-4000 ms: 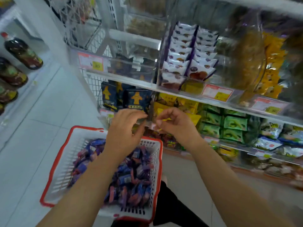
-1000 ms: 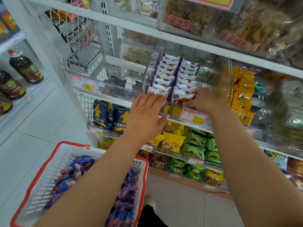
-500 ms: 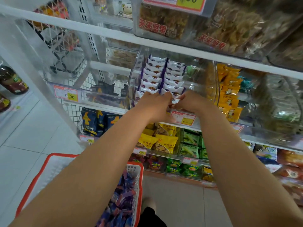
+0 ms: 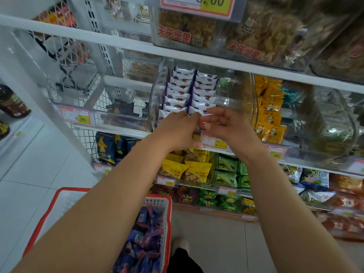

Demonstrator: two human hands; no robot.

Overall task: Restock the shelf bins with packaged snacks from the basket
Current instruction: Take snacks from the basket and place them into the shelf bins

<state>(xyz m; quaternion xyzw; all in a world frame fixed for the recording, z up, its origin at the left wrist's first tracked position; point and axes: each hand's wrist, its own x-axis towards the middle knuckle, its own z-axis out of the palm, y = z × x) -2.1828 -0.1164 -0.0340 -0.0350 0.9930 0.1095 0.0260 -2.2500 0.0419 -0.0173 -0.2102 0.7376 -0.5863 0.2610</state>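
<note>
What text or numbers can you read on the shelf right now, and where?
"9.90": price tag on the left clear bin.
"8.00", top cut off: price tag on the top bin.
"天天坚果": red print on the nut packs.
Price tag by the hands: too blurred.
Lower-shelf tags and packets: unreadable.

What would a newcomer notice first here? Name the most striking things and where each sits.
First, the two bare arms reaching up the middle, the left hand and right hand meeting at the front of a clear bin filled with two neat rows of white and purple packets. Next, the red-rimmed basket at bottom left, heaped with blue and purple snacks. Then the yellow packets in the bin to the right.
</note>
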